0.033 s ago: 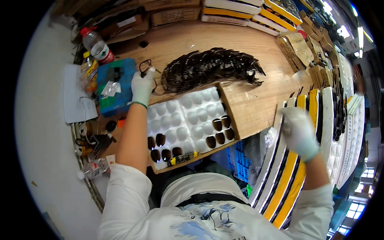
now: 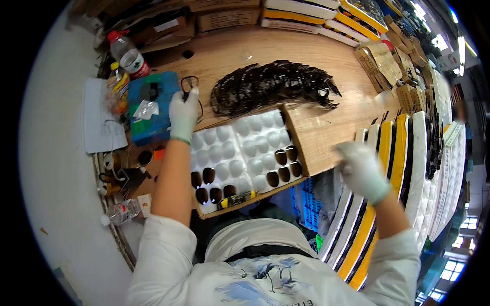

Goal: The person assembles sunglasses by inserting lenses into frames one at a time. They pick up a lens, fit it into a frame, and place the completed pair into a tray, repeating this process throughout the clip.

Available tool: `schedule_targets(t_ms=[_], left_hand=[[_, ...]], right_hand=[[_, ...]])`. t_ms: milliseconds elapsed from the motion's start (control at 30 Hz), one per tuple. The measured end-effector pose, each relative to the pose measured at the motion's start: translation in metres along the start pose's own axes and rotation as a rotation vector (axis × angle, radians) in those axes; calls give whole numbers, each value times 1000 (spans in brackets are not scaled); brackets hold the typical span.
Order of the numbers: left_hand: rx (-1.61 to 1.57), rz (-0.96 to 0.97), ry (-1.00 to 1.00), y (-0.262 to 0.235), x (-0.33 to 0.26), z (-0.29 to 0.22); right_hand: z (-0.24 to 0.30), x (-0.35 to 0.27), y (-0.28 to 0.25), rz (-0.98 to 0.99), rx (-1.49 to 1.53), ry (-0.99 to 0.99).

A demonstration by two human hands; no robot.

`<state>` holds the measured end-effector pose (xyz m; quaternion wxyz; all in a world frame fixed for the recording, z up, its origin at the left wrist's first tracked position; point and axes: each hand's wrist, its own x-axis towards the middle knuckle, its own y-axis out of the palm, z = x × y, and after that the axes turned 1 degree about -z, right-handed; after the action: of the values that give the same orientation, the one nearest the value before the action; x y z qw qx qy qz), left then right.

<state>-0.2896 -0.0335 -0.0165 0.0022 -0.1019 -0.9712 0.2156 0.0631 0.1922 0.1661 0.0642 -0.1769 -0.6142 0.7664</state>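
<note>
My left hand point(image 2: 184, 116), in a white glove, is closed on a dark eyeglass frame point(image 2: 190, 81) held upright beside the blue box. My right hand point(image 2: 363, 172), also gloved, hangs between the table edge and the stacked trays. Its fingers are curled and slightly blurred; whatever they hold, if anything, is hidden. Before me stands a cardboard box with a white moulded tray point(image 2: 234, 148). Several dark brown lenses point(image 2: 208, 175) sit in its near and right pockets, with a yellow-and-black marker-like stick point(image 2: 238, 200) along its front. Behind the tray lies a long curved row of dark eyeglass frames point(image 2: 270, 87).
A blue box point(image 2: 153, 125) and bottles point(image 2: 133, 61) stand at the left. A clear bottle point(image 2: 122, 212) lies lower down. Stacked white and yellow trays point(image 2: 390, 153) fill the right side. Cartons point(image 2: 375, 61) and more trays point(image 2: 301, 15) line the back of the wooden table point(image 2: 321, 137).
My right hand has moved left, from over the stacked trays toward the table edge. My left hand still holds the eyeglass frame, now turned slightly. The whole view has shifted a little.
</note>
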Motion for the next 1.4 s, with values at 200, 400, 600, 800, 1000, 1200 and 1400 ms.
schedule_targets(t_ms=[200, 400, 600, 800, 1000, 1200, 1400], left_hand=[[21, 87, 431, -115, -174, 16], [133, 621, 585, -190, -263, 32], [-298, 677, 244, -177, -266, -13], [-407, 623, 129, -195, -272, -16], [-431, 596, 120, -195, -278, -32], [-399, 578, 121, -181, -278, -22], [-427, 557, 55, -179, -285, -22]], right_hand=[[146, 41, 199, 344, 84, -18], [201, 46, 241, 403, -2, 191], [210, 52, 239, 381, 83, 337], [213, 56, 235, 380, 25, 297], [207, 43, 247, 274, 138, 304], [195, 52, 238, 418, 209, 346], [183, 49, 254, 358, 370, 277]])
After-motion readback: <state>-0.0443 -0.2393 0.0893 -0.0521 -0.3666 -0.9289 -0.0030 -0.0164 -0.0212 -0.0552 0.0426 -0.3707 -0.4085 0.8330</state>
